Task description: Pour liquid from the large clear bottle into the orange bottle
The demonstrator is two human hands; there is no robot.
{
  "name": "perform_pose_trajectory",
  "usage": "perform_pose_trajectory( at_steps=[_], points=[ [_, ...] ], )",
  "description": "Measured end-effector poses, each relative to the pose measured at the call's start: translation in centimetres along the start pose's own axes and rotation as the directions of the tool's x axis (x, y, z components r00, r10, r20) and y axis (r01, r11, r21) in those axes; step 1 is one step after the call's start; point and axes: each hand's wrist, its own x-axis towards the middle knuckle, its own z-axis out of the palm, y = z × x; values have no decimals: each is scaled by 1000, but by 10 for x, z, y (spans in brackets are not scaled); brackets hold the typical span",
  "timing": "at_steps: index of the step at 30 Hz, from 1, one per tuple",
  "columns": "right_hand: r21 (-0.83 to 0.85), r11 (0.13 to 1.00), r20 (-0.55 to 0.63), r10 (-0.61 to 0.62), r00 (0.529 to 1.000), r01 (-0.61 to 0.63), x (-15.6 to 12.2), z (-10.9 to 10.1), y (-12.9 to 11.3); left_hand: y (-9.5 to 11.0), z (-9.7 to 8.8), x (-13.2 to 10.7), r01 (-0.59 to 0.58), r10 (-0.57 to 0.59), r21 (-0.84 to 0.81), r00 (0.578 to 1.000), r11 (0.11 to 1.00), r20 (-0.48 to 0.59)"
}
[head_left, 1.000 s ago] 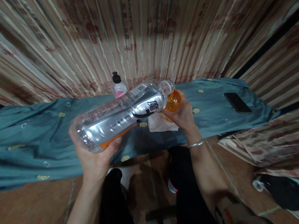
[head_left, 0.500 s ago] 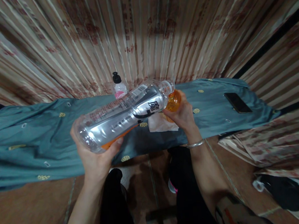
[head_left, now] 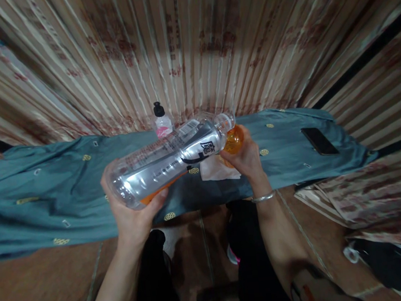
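Note:
My left hand [head_left: 134, 218] is wrapped round the base of a big clear plastic bottle [head_left: 166, 161] with a silver label and dark lettering. The bottle is tilted, its open mouth lower than a flat-lying pose would show clearly, pointing right. In my right hand [head_left: 249, 157] is a small see-through orange container [head_left: 234, 140], gripped from the right side. The bottle's mouth is at the container's top; whether they touch I cannot tell. Under the container lies a folded white tissue [head_left: 220, 170], partly hidden by my right hand.
A small clear bottle [head_left: 163, 124] with a black cap and pink label stands behind the big bottle. A dark phone [head_left: 319, 140] lies on the right of the green cloth-covered table [head_left: 290, 161]. A pleated patterned curtain [head_left: 193, 42] hangs behind.
The whole view has shifted slightly, so everything sits a little lower. Both hands keep their grips, and the big bottle's tilt looks nearly the same.

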Motion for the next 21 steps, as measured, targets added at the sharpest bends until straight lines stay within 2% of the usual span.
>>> perform_pose_trajectory(
  at_steps=[6,16,21],
  points=[
    [-8,1000,-3,-15,1000,15,0,0,1,4,3,0,97,-98,-35,994,995,-44],
    [-2,997,-35,-76,997,76,-1,1,7,3,4,-2,49,-51,-32,997,998,-62],
    [-2,998,-51,-64,997,64,-1,2,7,5,4,-1,40,-42,-39,998,998,-56]
  ],
)
